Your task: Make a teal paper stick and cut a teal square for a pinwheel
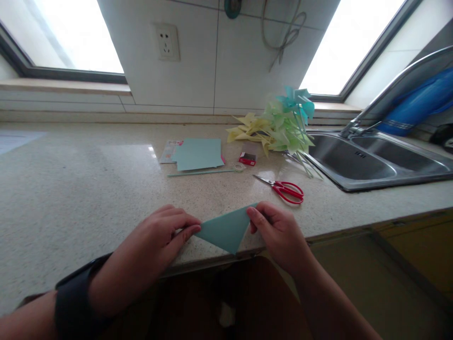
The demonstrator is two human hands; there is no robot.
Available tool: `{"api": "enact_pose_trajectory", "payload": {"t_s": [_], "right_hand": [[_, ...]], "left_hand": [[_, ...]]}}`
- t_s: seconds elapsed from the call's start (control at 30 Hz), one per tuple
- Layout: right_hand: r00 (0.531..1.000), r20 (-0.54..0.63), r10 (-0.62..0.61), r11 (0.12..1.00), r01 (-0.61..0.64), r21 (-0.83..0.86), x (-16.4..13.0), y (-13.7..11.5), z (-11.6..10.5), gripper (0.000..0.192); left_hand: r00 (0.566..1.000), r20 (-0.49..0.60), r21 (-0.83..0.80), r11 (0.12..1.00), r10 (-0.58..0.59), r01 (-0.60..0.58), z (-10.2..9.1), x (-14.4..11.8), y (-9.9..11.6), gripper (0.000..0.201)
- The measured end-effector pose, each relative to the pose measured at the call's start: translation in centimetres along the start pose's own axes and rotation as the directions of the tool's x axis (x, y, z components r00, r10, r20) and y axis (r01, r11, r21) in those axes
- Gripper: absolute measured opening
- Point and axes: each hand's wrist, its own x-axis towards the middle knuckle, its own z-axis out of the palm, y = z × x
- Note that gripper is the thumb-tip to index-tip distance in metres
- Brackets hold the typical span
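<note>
A pale blue-green sheet of paper [226, 229], folded into a triangle, is stretched between my hands at the counter's front edge. My left hand [163, 241] pinches its left corner between thumb and fingers. At the upper right corner, my right hand [278, 231] grips it the same way. One point of the triangle hangs down toward me. Beyond the paper, red-handled scissors [283, 188] lie slightly spread on the counter. A stack of similar blue-green paper [198, 153] rests further back, with a thin pale stick [201, 173] in front of it.
A small red box [247, 158] and a ring of pale cord [239, 167] lie on the speckled counter [88, 189]. Several yellow, green and blue paper pinwheels [283, 125] are bunched near the wall. A steel double sink [357, 160] with a tap [354, 125] is at the right.
</note>
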Motion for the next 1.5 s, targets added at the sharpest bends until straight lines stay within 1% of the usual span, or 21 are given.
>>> {"api": "enact_pose_trajectory", "payload": {"t_s": [0.1, 0.17, 0.23, 0.3, 0.4, 0.53, 0.6, 0.63, 0.67, 0.7, 0.73, 0.8, 0.83, 0.9, 0.97, 1.07, 1.2, 1.37, 1.5], "right_hand": [[1.000, -0.017, 0.026, 0.999, -0.026, -0.039, 0.2, 0.0, 0.3, 0.040], [0.999, -0.028, 0.029, 0.995, -0.032, -0.092, 0.4, 0.0, 0.6, 0.040], [0.999, -0.037, 0.024, 0.983, -0.030, -0.183, 0.6, 0.0, 0.9, 0.038], [0.999, -0.042, 0.020, 0.961, -0.030, -0.276, 0.8, 0.0, 1.2, 0.035], [0.999, -0.036, 0.014, 0.934, -0.026, -0.358, 1.2, 0.0, 1.5, 0.034], [0.999, -0.044, -0.007, 0.903, -0.013, -0.429, 1.6, 0.2, 1.4, 0.030], [0.995, -0.093, -0.029, 0.882, -0.018, -0.471, 1.5, 0.4, 1.2, 0.022], [0.988, -0.136, -0.067, 0.872, -0.008, -0.489, 1.3, 0.5, 1.1, 0.019], [0.975, -0.177, -0.133, 0.863, 0.026, -0.504, 1.0, 0.6, 1.0, 0.018], [0.953, -0.202, -0.225, 0.855, 0.094, -0.511, 0.6, 0.5, 0.9, 0.015], [0.921, -0.204, -0.331, 0.842, 0.190, -0.505, 0.1, 0.4, 0.9, 0.011], [0.839, -0.125, -0.529, 0.784, 0.427, -0.450, -1.1, 0.1, 1.0, 0.003], [0.802, -0.062, -0.594, 0.748, 0.522, -0.409, -1.7, -0.2, 1.1, 0.006], [0.745, 0.056, -0.665, 0.689, 0.641, -0.338, -2.7, -0.4, 1.6, 0.016], [0.715, 0.131, -0.687, 0.660, 0.689, -0.298, -3.4, -0.2, 2.0, 0.025], [0.707, 0.150, -0.691, 0.648, 0.698, -0.303, -4.0, 0.6, 2.5, 0.034], [0.697, 0.139, -0.703, 0.633, 0.703, -0.326, -4.1, 1.5, 2.5, 0.036], [0.718, 0.110, -0.688, 0.664, 0.683, -0.303, -3.8, 1.0, 2.5, 0.033], [0.738, 0.083, -0.670, 0.690, 0.660, -0.297, -3.7, 0.6, 2.7, 0.029]], "left_hand": [[0.988, -0.111, 0.164, 0.982, 0.112, -0.093, 0.4, -0.4, 0.4, 0.021], [0.959, -0.175, 0.284, 0.944, 0.224, -0.169, 0.9, -0.9, 0.8, 0.029], [0.938, -0.119, 0.323, 0.906, 0.326, -0.274, 1.7, -1.4, 1.3, 0.037], [0.929, -0.044, 0.351, 0.876, 0.367, -0.330, 2.4, -1.8, 1.8, 0.035], [0.939, 0.021, 0.395, 0.860, 0.342, -0.322, 3.1, -2.2, 2.3, 0.035], [0.950, 0.076, 0.427, 0.851, 0.304, -0.307, 3.1, -2.4, 2.5, 0.040], [0.948, 0.096, 0.447, 0.838, 0.304, -0.314, 3.1, -2.3, 2.5, 0.042], [0.947, 0.102, 0.458, 0.831, 0.306, -0.318, 3.1, -2.3, 2.6, 0.044], [0.946, 0.110, 0.467, 0.824, 0.306, -0.321, 3.1, -2.2, 2.6, 0.045], [0.946, 0.115, 0.476, 0.819, 0.304, -0.321, 3.2, -2.2, 2.6, 0.046], [0.946, 0.119, 0.483, 0.814, 0.303, -0.322, 3.2, -2.2, 2.6, 0.047], [0.942, 0.127, 0.498, 0.801, 0.311, -0.332, 3.4, -2.1, 2.6, 0.045], [0.936, 0.127, 0.506, 0.790, 0.328, -0.345, 3.5, -2.2, 2.7, 0.043], [0.925, 0.119, 0.528, 0.766, 0.360, -0.366, 3.7, -2.3, 2.7, 0.038], [0.920, 0.108, 0.551, 0.748, 0.376, -0.370, 3.9, -2.4, 2.8, 0.037], [0.917, 0.104, 0.587, 0.720, 0.386, -0.370, 4.2, -2.7, 2.9, 0.041], [0.915, 0.122, 0.628, 0.685, 0.384, -0.370, 4.4, -3.0, 2.7, 0.045], [0.931, 0.107, 0.678, 0.659, 0.349, -0.325, 3.9, -3.1, 2.6, 0.042], [0.951, 0.116, 0.689, 0.667, 0.286, -0.285, 3.1, -2.8, 3.1, 0.038]]}}
